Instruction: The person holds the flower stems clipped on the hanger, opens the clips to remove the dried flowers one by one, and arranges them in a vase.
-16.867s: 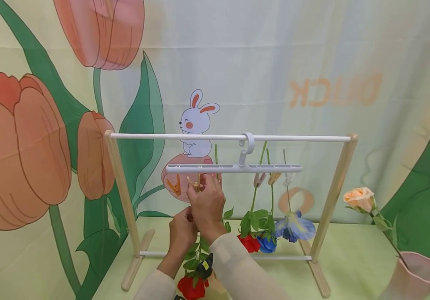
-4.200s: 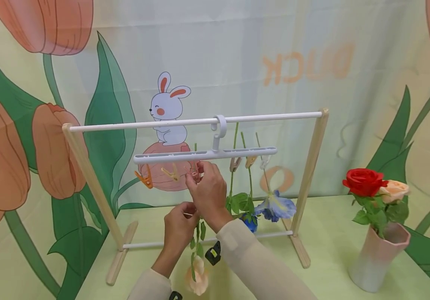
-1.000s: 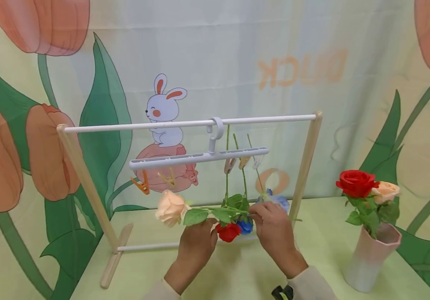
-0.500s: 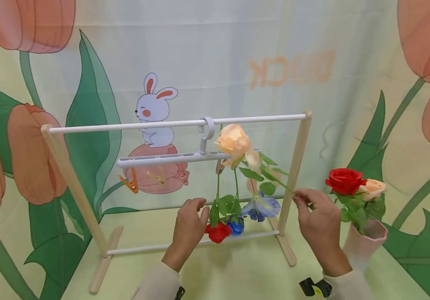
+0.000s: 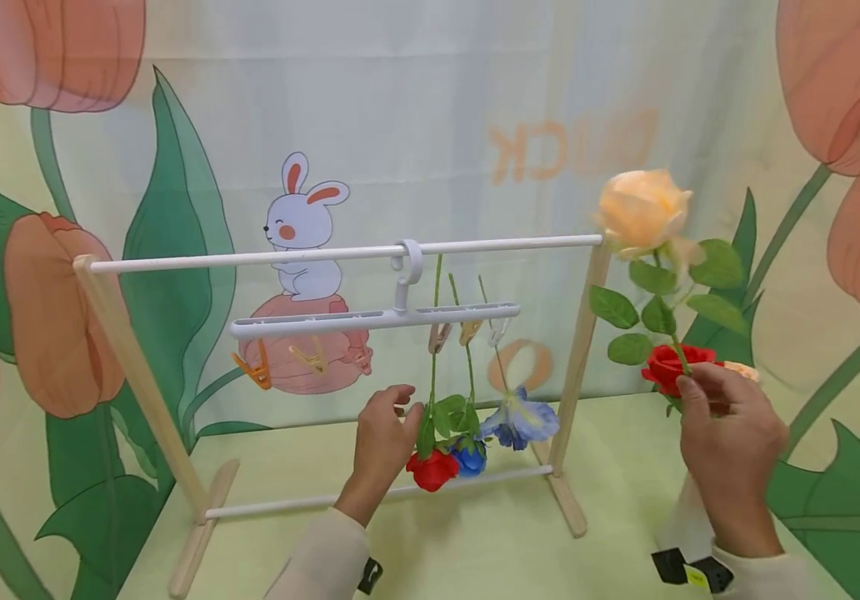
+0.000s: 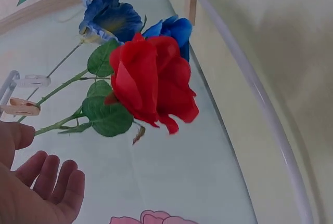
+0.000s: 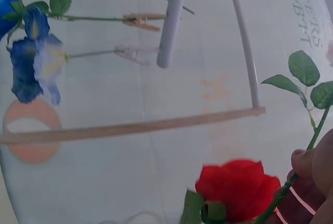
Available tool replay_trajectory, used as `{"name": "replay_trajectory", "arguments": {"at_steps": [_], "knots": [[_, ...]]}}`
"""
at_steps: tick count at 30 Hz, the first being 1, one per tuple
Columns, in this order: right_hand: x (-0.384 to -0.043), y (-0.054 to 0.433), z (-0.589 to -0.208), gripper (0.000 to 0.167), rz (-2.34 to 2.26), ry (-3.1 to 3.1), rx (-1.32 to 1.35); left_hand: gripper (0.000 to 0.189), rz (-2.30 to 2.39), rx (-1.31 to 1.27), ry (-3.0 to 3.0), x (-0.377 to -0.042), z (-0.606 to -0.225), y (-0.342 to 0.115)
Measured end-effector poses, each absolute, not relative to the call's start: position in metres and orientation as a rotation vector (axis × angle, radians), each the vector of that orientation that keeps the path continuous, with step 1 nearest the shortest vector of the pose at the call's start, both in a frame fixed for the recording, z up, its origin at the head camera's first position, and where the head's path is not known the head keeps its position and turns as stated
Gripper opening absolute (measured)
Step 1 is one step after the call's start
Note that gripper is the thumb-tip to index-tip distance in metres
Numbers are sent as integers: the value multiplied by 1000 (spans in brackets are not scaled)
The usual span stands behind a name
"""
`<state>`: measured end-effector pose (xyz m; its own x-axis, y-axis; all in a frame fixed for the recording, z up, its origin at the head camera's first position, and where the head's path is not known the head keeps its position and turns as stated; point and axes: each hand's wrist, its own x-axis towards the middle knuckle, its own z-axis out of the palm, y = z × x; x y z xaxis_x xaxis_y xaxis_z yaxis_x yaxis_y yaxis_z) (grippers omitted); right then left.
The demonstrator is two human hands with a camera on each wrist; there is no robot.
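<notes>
My right hand [image 5: 733,442] pinches the green stem of a peach rose [image 5: 643,208], held bloom up over the vase at the right. Behind that hand stands a red rose [image 5: 673,367] in the pale vase [image 5: 688,517], which is mostly hidden. My left hand [image 5: 385,446] holds nothing, its fingers loosely bent beside a hanging red rose [image 5: 433,469]. Upside down next to it hang a blue rose [image 5: 469,457] and a light blue iris [image 5: 522,419], their stems clipped to the grey hanger [image 5: 325,323].
The hanger hooks over the white rail [image 5: 265,258] of a wooden-legged rack. Orange [image 5: 253,367], yellow [image 5: 310,357] and pink [image 5: 358,358] clips dangle at its left without flowers. Part of another peach rose [image 5: 741,371] shows behind my right hand.
A red rose once hanging at the left is now in the vase. The peach rose left the pink clip, was turned bloom up and carried right. My left hand released it and stays by the rack.
</notes>
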<state>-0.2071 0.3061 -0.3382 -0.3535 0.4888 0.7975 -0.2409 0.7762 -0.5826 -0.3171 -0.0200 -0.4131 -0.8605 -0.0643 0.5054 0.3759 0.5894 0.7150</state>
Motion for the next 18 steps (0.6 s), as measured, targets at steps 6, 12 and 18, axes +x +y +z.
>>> {"name": "replay_trajectory", "arguments": {"at_steps": [6, 12, 18], "knots": [[-205, 331, -337, 20, 806, -1676, -290, 29, -1343, -199, -2325, -323, -410, -8], [-205, 354, -344, 23, 802, -1652, -358, 35, -1433, -182, -2328, -330, -404, 2], [-202, 369, -359, 23, 822, -1741, -447, 36, -1460, -170, -2312, -338, -399, 10]]}}
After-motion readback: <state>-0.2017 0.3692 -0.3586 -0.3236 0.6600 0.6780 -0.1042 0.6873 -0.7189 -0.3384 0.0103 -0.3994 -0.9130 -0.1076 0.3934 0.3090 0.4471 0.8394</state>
